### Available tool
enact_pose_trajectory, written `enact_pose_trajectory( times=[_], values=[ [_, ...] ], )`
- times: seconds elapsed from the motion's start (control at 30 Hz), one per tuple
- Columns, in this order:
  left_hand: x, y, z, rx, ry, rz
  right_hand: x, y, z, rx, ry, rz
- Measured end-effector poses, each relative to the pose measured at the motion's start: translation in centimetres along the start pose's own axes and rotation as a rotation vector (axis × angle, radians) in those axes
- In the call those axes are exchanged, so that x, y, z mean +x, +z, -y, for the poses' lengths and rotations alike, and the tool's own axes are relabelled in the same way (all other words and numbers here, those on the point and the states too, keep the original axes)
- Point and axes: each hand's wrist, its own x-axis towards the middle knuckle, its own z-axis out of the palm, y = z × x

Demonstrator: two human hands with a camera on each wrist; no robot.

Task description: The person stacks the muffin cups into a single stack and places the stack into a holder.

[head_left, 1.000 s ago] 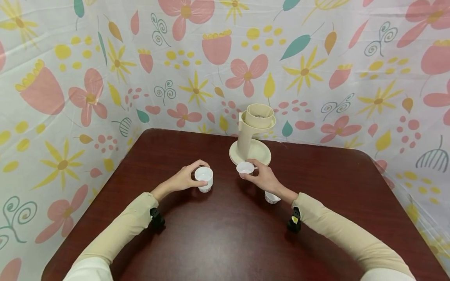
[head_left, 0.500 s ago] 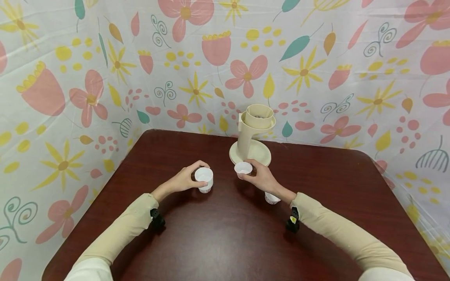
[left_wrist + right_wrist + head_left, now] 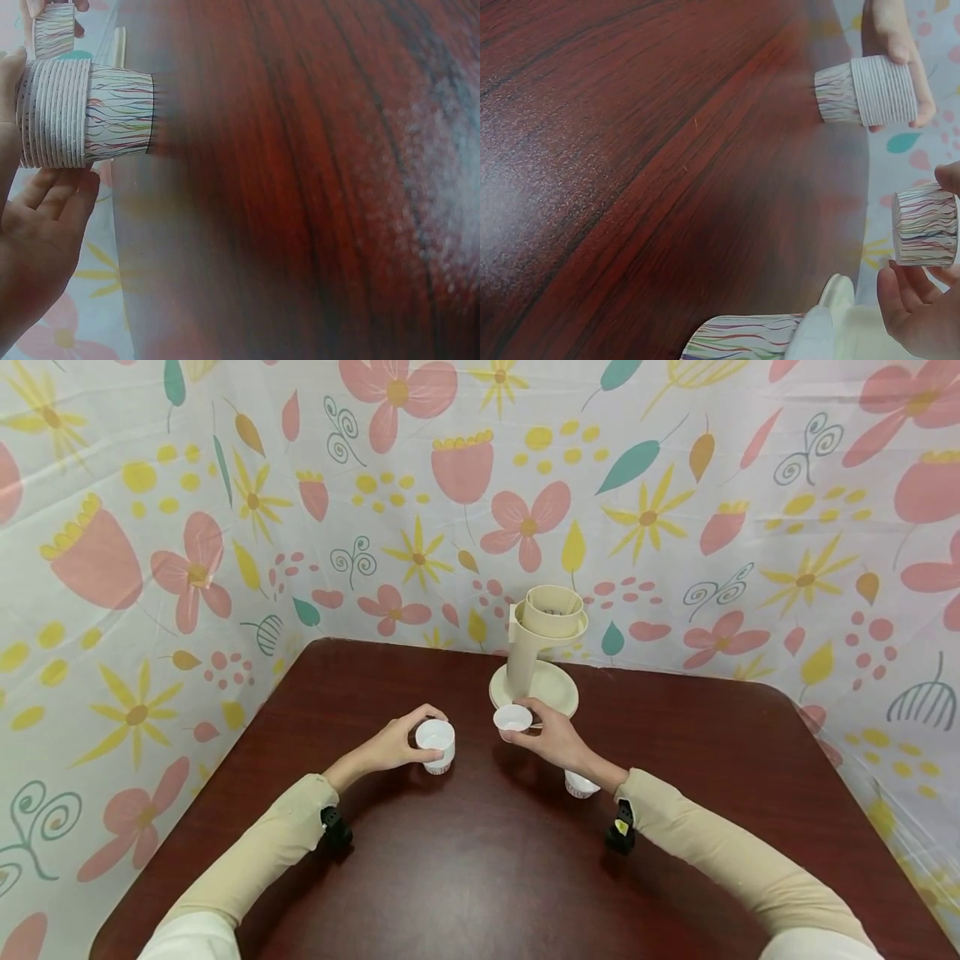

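Near the middle of the table, my left hand [image 3: 397, 741] grips a stack of nested white paper baking cups [image 3: 437, 758]. In the left wrist view the stack [image 3: 54, 112] shows several close rims and wavy coloured lines on its lowest cup. My right hand [image 3: 553, 735] pinches a single paper baking cup [image 3: 513, 718] by its sides, mouth up, above the table and apart from the stack. Its striped wall [image 3: 926, 229] shows in the right wrist view. Another paper baking cup [image 3: 579, 785] stands on the table, partly hidden beneath my right wrist.
A cream stand [image 3: 522, 664] with a round base [image 3: 561, 689] is just behind my right hand; a cream cup-shaped piece [image 3: 553, 625] sits in its top ring. The dark red-brown table [image 3: 465, 877] meets a flower-printed curtain [image 3: 420, 468] at the back and left.
My right hand has moved slightly left with its paper baking cup, closer to the stack. The left hand and its stack have stayed in place.
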Motion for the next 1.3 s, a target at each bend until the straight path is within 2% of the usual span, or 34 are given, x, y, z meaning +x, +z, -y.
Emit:
enact_pose_trajectory(
  times=[0.47, 0.97, 1.1, 1.3],
  values=[
    [-0.2, 0.0, -0.1, 0.015, 0.003, -0.009, 0.4, 0.6, 0.3, 0.0, -0.007, 0.008],
    [-0.2, 0.0, 0.0, 0.023, 0.018, -0.031, 0.7, 0.9, 1.2, 0.008, -0.048, 0.011],
    [-0.2, 0.0, -0.1, 0.029, 0.034, -0.034, 0.8, 1.0, 1.3, -0.011, -0.061, 0.01],
    [-0.1, -0.2, -0.1, 0.03, 0.019, -0.02, 1.0, 1.2, 1.3, -0.032, -0.061, 0.007]
  ],
)
